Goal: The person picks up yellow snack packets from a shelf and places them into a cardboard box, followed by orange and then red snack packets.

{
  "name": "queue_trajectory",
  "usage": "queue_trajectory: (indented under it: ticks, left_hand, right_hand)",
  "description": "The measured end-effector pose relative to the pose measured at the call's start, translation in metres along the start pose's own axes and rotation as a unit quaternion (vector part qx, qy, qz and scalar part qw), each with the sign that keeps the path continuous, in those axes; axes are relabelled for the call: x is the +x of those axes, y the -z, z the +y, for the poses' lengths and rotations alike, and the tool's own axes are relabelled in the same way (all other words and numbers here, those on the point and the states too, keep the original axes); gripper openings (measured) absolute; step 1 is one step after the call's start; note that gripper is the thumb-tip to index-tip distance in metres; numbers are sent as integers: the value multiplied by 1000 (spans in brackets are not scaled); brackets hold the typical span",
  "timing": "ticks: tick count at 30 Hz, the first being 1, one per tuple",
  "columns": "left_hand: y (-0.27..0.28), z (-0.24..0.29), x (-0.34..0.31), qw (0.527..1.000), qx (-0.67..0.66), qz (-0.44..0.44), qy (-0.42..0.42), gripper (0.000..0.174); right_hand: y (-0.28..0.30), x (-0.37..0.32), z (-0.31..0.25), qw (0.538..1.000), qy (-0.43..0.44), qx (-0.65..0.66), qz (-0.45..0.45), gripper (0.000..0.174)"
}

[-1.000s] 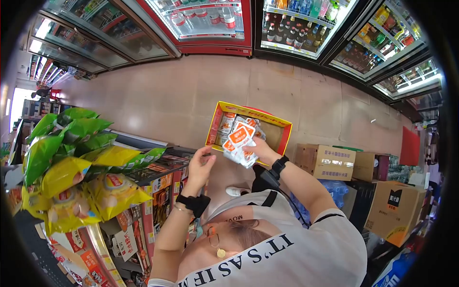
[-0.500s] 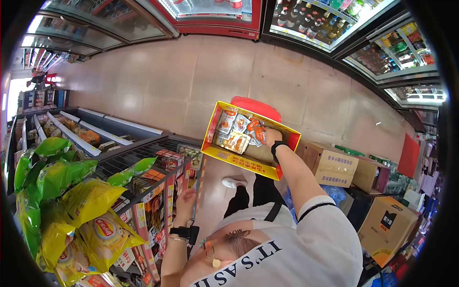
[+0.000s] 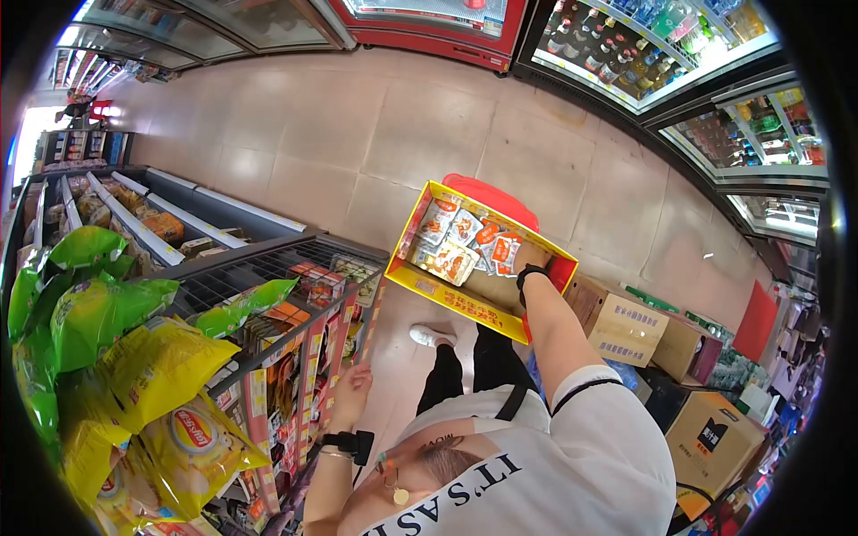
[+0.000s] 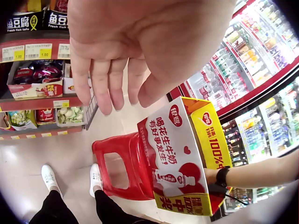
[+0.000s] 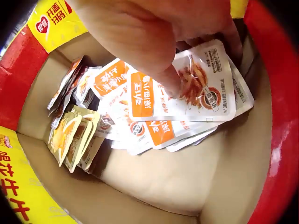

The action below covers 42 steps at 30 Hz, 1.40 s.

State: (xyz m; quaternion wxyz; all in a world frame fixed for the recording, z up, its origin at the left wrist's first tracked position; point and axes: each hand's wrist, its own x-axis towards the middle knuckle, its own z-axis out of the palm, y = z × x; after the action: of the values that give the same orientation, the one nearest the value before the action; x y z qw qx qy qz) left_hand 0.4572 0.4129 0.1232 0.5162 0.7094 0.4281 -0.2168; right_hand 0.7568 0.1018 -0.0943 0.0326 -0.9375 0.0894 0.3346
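Observation:
In the head view, a yellow and red carton (image 3: 465, 308) holds flat snack packets, including gold ones (image 3: 451, 262) and white-orange ones (image 3: 488, 236). My right hand (image 5: 159, 28) is inside it, pinching a white-orange packet (image 5: 210, 93) between thumb and fingers; more packets lie beneath and beside that one. Gold packets (image 5: 65, 135) lean near the carton's wall in the right wrist view. My left hand (image 3: 355, 382) hangs beside the shelf rack, away from the carton (image 4: 173, 158). Its fingers are loosely extended and hold nothing in the left wrist view.
The carton rests on a red stool (image 4: 124, 184). Chip bags (image 3: 192, 438) and a wire rack (image 3: 268, 286) are at the left. Cardboard boxes (image 3: 626, 317) stand at the right, with drink coolers (image 3: 617, 54) across the tiled floor (image 3: 340, 125).
My right hand has lowered the white-orange packets from above the carton into it. My left hand has moved away from the carton, down toward the shelf rack.

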Motion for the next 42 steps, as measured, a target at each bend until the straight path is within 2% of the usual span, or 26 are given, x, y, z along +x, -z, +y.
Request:
queue_trajectory:
  ticks: [4, 6, 8, 10, 14, 16, 17, 18, 19, 20, 22, 24, 25, 26, 28, 29, 31, 33, 34, 36, 37, 38, 39, 40, 41, 42]
  left_hand:
    - [6, -7, 0, 1000, -8, 1, 3, 25]
    - [10, -5, -1, 1000, -25, 16, -9, 25]
    - [16, 5, -7, 998, -1, 33, -57, 26]
    - [23, 13, -16, 993, 22, 55, -105, 28]
    - [47, 29, -38, 984, -15, 83, -155, 31]
    - [63, 29, -54, 976, -67, 81, -189, 30]
    - [72, 17, -54, 961, -58, 89, -255, 31]
    - [79, 29, -69, 947, -106, 74, -293, 30]
    - [87, 38, -89, 942, -157, 68, -290, 30]
    - [97, 46, -109, 937, -198, 57, -284, 30]
    - [118, 64, -151, 922, -136, 116, -343, 30]
    - [133, 67, -185, 908, -148, 152, -362, 27]
    - [139, 68, -201, 901, -152, 153, -377, 25]
    - [144, 69, -219, 895, -155, 169, -384, 25]
    - [155, 69, -249, 885, -136, 169, -413, 25]
    - [163, 63, -259, 866, -100, 191, -451, 25]
    - [172, 63, -283, 841, -92, 221, -486, 26]
    - [184, 65, -309, 797, -33, 273, -538, 27]
    - [189, 65, -318, 794, -33, 275, -540, 27]
    - [198, 66, -332, 744, -1, 354, -567, 26]
    - [203, 65, -338, 729, 20, 374, -573, 27]
    - [208, 65, -342, 726, 21, 376, -576, 27]
    - [211, 65, -345, 712, 18, 386, -587, 28]
    - [215, 65, -348, 699, 15, 395, -596, 28]
    - [218, 63, -347, 703, 4, 387, -596, 30]
    - [221, 62, -347, 700, 5, 387, -600, 30]
  right_hand:
    - [-2, -21, -5, 994, -17, 78, 79, 37]
    - [2, -26, -6, 997, -22, -52, -59, 36]
    - [8, -41, -7, 998, -6, -66, -23, 33]
    - [14, -57, -10, 996, 34, -62, 51, 35]
    - [53, -94, -20, 974, 192, -60, -103, 30]
    - [47, -102, -27, 951, 286, -85, -78, 33]
    - [45, -105, -33, 944, 320, -56, -62, 34]
    - [60, -118, -43, 928, 356, -83, -75, 37]
    - [58, -124, -54, 912, 396, -46, -95, 35]
    - [79, -155, -68, 906, 410, -51, -90, 34]
    - [93, -201, -92, 867, 494, 67, -33, 25]
    - [120, -257, -125, 843, 527, 5, -106, 34]
    - [139, -298, -139, 838, 535, -46, -95, 35]
    - [138, -313, -148, 775, 627, -39, -72, 37]
    - [156, -368, -167, 699, 701, -27, -142, 37]
    - [169, -403, -176, 694, 706, -32, -137, 37]
    - [207, -471, -190, 581, 786, -61, -203, 35]
    - [238, -523, -203, 490, 850, -48, -187, 32]
    - [255, -546, -210, 464, 870, -43, -162, 32]
    - [288, -589, -225, 414, 903, -26, -111, 31]
    - [302, -609, -233, 393, 917, 6, -74, 29]
    - [312, -628, -242, 352, 935, 43, -13, 27]
    - [320, -644, -251, 380, 922, 72, -27, 24]
    - [330, -660, -259, 425, 904, 54, 3, 26]
    - [336, -674, -272, 435, 898, 48, 42, 26]
    - [336, -676, -295, 349, 925, 53, 139, 27]
